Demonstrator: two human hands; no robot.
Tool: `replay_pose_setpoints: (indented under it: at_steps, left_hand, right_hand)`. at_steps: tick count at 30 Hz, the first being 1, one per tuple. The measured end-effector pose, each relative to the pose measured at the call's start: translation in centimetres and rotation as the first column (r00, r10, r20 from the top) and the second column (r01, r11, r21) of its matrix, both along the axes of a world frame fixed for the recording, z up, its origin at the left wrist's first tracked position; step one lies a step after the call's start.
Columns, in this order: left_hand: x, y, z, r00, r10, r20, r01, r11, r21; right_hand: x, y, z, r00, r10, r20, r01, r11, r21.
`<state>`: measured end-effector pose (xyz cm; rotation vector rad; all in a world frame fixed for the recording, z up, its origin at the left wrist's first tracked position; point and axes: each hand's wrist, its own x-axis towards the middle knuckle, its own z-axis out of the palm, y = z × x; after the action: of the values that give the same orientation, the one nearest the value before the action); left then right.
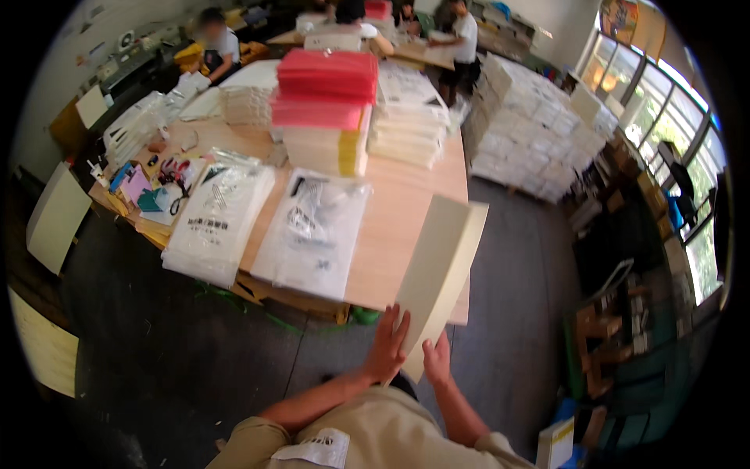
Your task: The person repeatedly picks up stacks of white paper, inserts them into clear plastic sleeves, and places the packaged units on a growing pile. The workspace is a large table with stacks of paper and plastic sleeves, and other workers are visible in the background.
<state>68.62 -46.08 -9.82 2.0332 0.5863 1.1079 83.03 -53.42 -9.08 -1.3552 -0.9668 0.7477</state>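
Head view: left hand (387, 348), fingers spread flat, presses the cream card sheet (439, 273); right hand (437, 361) pinches its lower edge. Sheet stands tilted above both hands, overlapping the wooden table's (398, 211) near corner.
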Motion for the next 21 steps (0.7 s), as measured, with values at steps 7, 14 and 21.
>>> replay_pose_setpoints:
  at_steps: [7,14,21]
  left_hand:
    - [-3.8,-0.3,4.3,0.997,0.075,0.027,-0.076,0.997,0.011]
    - [-5.8,4.3,6.6,0.913,-0.038,0.406,0.219,0.886,-0.409]
    - [-7.2,8.4,4.8,0.969,-0.128,0.214,0.225,0.817,-0.531]
  right_hand:
    - [-4.6,-0.1,6.1,0.988,0.08,-0.134,-0.084,0.996,-0.02]
    - [-4.5,0.6,4.9,0.984,0.087,-0.157,-0.097,0.993,-0.062]
    - [-2.0,4.2,5.7,0.911,0.285,0.299,-0.22,0.948,-0.232]
